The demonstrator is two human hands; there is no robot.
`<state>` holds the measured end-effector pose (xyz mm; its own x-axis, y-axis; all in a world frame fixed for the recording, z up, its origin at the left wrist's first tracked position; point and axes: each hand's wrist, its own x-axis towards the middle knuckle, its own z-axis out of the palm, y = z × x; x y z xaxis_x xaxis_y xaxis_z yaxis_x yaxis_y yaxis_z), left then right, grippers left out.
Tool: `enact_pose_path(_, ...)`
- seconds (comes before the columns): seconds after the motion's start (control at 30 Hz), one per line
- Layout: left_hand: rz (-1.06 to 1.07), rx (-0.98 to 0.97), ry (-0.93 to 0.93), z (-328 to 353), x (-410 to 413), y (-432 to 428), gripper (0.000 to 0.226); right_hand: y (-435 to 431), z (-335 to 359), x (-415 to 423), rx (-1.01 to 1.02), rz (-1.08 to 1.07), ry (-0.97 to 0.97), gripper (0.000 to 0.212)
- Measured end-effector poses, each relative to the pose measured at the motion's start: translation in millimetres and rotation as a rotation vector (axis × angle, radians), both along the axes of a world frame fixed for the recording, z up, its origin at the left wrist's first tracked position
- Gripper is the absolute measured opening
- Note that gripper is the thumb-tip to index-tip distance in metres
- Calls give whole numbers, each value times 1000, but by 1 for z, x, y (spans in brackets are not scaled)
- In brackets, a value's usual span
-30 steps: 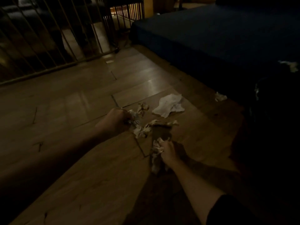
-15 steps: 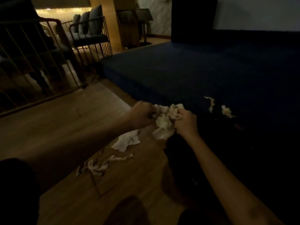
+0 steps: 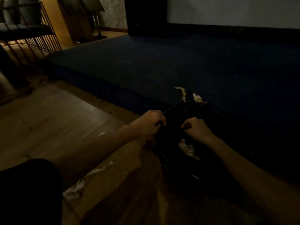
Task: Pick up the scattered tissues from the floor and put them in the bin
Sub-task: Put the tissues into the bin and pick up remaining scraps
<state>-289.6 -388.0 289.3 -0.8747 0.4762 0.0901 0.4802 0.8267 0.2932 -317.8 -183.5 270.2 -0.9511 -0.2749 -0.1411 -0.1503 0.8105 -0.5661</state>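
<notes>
In the head view the room is dim, and both hands hang over a dark bin (image 3: 164, 155) that stands at the edge of a blue carpet (image 3: 178, 65); only its faint rim can be made out. The left hand (image 3: 150, 123) is curled over the near-left rim and the right hand (image 3: 197, 129) is curled above the opening; in this light I cannot tell whether either grip is closed on something or is empty. Below the right hand, pale crumpled tissues (image 3: 186, 147) seem to lie inside the bin. More tissues are not yet collected: a long twisted tissue (image 3: 100, 170) and a crumpled tissue (image 3: 74, 190) lie on the wooden floor (image 3: 53, 114) to the left of the bin, a small white scrap (image 3: 102, 133) lies farther away beside the left forearm, and two torn pieces (image 3: 183, 93) rest on the carpet just behind the bin. So I judge the task to be only partly done. The tissues should be very light, soft and easy to tear, so the best hold is probably a loose pinch in the middle of each wad, bunching the long strip together so that no end trails or rips. The thin scrap may lie flat on the floor and need the fingertips to lift its edge.
</notes>
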Motion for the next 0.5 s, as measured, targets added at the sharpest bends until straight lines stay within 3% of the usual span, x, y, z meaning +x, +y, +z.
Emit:
enact_pose_path(0.13, 185, 76, 61, -15, -7, -94, 18, -83, 6, 17, -179, 51, 373, 16)
enact_pose_path(0.2, 300, 40, 39, -42, -15, -139, 22, -134, 1, 16, -231, 85, 469, 13)
enact_pose_path(0.4, 429, -252, -349, -155, -33, -245, 70, -258, -95, -22, -145, 32, 273, 14)
enact_pose_path(0.5, 433, -202, -472, -197, -36, -261, 91, -279, -172, -38, -90, -32, 96, 16)
